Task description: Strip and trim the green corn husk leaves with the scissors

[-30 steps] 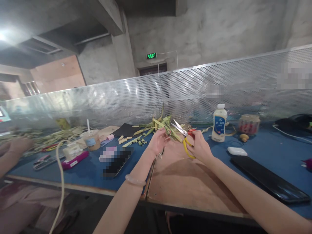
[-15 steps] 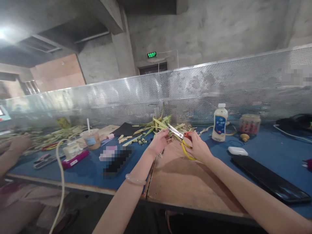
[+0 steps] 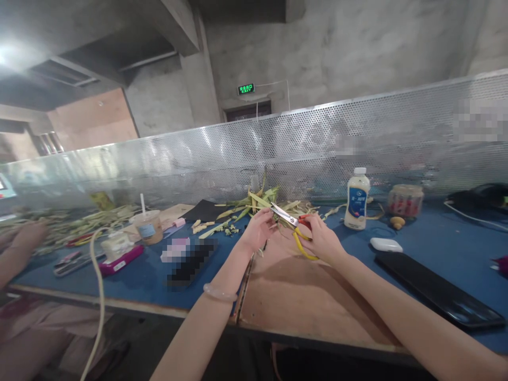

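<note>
The scissors [image 3: 289, 220] have short steel blades and yellow and red handles. They are held in the right hand [image 3: 321, 238] above the middle of the counter [image 3: 416, 238], with the blades nearly closed and pointing left. The tips meet a small green leaf piece [image 3: 277, 222] pinched in the left hand [image 3: 257, 230].

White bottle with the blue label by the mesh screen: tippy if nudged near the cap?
Probably yes: the bottle stands upright, tall and narrow on a small base, so a high push may topple it. Its smooth wall could be slippery in a grip. Fill level is hidden, so weight is uncertain.
</note>
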A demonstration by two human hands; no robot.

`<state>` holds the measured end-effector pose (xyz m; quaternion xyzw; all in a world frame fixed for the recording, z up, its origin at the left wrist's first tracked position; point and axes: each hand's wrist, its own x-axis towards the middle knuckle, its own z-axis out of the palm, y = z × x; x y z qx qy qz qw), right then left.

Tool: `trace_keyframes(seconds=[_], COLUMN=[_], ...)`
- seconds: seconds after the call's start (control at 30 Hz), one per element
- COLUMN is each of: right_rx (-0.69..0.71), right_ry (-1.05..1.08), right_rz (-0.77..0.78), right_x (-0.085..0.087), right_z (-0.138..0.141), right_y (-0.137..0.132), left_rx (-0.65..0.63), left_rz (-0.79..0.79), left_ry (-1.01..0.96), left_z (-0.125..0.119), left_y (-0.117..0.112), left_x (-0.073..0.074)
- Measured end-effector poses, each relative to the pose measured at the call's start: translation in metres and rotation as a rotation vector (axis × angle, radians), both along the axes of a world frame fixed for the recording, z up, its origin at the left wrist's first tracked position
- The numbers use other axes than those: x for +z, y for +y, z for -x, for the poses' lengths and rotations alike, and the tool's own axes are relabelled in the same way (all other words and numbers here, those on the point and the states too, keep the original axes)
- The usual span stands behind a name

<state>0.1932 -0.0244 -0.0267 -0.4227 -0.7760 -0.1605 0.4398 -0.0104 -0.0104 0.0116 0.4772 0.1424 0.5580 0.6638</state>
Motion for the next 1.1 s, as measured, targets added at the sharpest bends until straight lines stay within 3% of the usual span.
trace_keyframes(seconds=[0.23, 0.57, 0.7, 0.87, 1.1], right_rx=[0.067, -0.036, -0.072, -0.017, 0.06], right_ry=[-0.023, -0.008, 0.073, 0.215, 0.319], right_rz=[0.006, 0.047, 0.041, -0.022, 0.079], right_x=[-0.002, -0.003, -0.005, -0.006, -0.007], right_z=[-0.002, -0.003, -0.001, -0.001, -0.005], right_y=[0.003, 0.003, 0.003, 0.008, 0.011], left_rx=[0.011, 0.024, 0.038, 0.068, 0.123], left_rz=[-0.014, -0.01, 0.013, 0.037, 0.037], left_ry=[0.001, 0.005, 0.003, 0.018, -0.03], left_z=[0.0, 0.0, -0.001, -0.002, -0.003], left_y=[0.005, 0.005, 0.004, 0.002, 0.001], left_x=[-0.003, -0.002, -0.001, 0.0, 0.004])
